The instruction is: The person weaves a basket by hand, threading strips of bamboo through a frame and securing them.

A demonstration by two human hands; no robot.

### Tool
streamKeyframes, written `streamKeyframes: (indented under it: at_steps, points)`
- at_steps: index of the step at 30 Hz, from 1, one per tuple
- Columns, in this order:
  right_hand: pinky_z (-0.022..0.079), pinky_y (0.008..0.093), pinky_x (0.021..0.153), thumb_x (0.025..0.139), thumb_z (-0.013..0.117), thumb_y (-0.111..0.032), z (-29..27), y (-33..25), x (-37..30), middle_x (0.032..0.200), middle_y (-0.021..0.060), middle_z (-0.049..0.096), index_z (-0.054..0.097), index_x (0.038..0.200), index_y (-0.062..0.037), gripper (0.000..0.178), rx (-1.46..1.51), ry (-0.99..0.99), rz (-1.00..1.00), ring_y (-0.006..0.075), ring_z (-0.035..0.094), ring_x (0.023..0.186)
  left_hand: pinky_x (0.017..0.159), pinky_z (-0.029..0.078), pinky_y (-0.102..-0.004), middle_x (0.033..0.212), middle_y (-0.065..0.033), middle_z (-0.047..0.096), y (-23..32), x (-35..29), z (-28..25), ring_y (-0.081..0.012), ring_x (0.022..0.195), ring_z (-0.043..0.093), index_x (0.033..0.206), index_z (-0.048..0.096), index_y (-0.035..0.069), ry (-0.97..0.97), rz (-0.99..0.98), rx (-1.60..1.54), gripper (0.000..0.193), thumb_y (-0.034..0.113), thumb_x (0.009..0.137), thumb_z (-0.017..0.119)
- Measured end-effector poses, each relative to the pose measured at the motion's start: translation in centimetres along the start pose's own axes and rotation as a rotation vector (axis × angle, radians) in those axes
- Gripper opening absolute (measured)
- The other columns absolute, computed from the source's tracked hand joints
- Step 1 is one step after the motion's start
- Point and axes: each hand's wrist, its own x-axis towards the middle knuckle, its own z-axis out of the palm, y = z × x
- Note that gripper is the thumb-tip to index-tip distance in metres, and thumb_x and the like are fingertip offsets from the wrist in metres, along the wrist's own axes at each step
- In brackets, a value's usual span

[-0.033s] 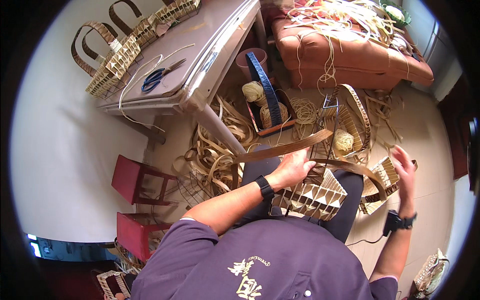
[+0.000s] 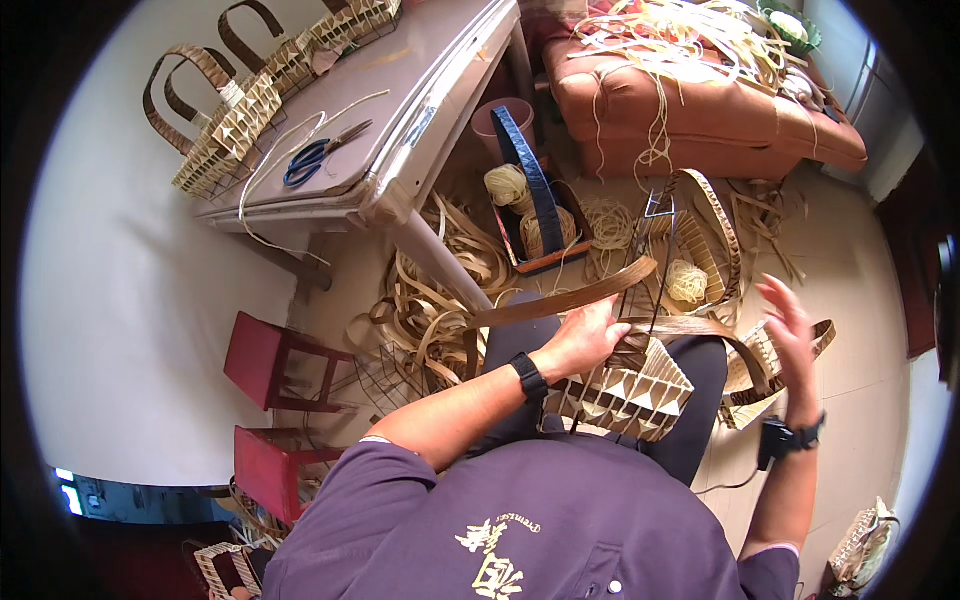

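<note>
Basket (image 2: pixel 620 403), one, sits on the lap (image 2: pixel 705 385); left hand (image 2: pixel 585 335) clamps brown strip (image 2: pixel 530 307) at its top. From the basket, right hand (image 2: pixel 790 330) hovers at 2 o'clock, fingers apart; two stools (image 2: pixel 257 355) stand at 9, one pair of scissors (image 2: pixel 310 161) at 10.

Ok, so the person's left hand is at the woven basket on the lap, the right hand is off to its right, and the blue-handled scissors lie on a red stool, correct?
Not quite: the blue-handled scissors lie on the table, as the head view shows. The rest is right.
</note>
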Motion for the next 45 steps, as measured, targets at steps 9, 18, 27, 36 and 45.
streamKeyframes:
  at_steps: [9,18,27,36,45]
  points:
    - [0.030,0.0394,0.124,0.079,0.071,0.005,16.3,-4.9,9.0,0.150,0.0138,0.053,0.052,0.150,-0.0139,0.076,-0.080,-0.311,-0.322,0.0294,0.043,0.147,0.089,0.057,-0.0405,0.133,-0.0284,0.064,-0.7,0.7,0.5,-0.0328,0.101,0.074,0.152,0.040,-0.005,0.044,0.073,-0.016,0.065,0.014,0.098,0.069]
    - [0.051,0.0333,0.099,0.099,0.064,-0.010,-3.9,9.6,-0.1,0.118,0.0048,0.073,0.070,0.128,-0.0030,0.030,-0.049,-0.024,0.176,0.0170,0.065,0.111,0.081,0.053,-0.0509,0.094,-0.0278,0.072,0.2,-0.4,-1.1,-0.0462,0.092,0.070,0.097,0.057,-0.006,-0.045,-0.220,-0.034,0.034,0.026,0.097,0.069]
    - [0.045,0.0354,0.104,0.086,0.055,0.001,-24.4,19.9,-21.2,0.124,0.0122,0.068,0.064,0.131,-0.0007,0.046,-0.400,0.161,0.292,0.0225,0.061,0.117,0.080,0.053,-0.0511,0.087,-0.0279,0.071,0.3,0.4,0.3,-0.0452,0.088,0.069,0.101,0.056,-0.009,-0.062,-0.124,-0.103,0.034,0.023,0.097,0.067]
    - [0.050,0.0358,0.105,0.086,0.073,-0.004,9.6,-5.5,1.4,0.136,0.0166,0.067,0.058,0.143,-0.0044,0.059,-0.367,-0.118,-0.301,0.0298,0.067,0.119,0.082,0.053,-0.0514,0.089,-0.0286,0.072,1.8,0.1,-1.1,-0.0450,0.090,0.070,0.113,0.055,-0.009,-0.036,-0.121,-0.056,0.036,0.021,0.097,0.067]
    - [0.052,0.0302,0.085,0.090,0.072,-0.005,5.1,1.0,1.6,0.100,0.0089,0.069,0.073,0.104,0.0021,0.016,-0.106,-0.048,-0.220,0.0189,0.065,0.096,0.075,0.054,-0.0450,0.087,-0.0212,0.072,0.4,-0.3,-0.5,-0.0359,0.082,0.071,0.099,0.057,-0.004,0.018,-0.116,-0.014,0.030,0.023,0.098,0.070]
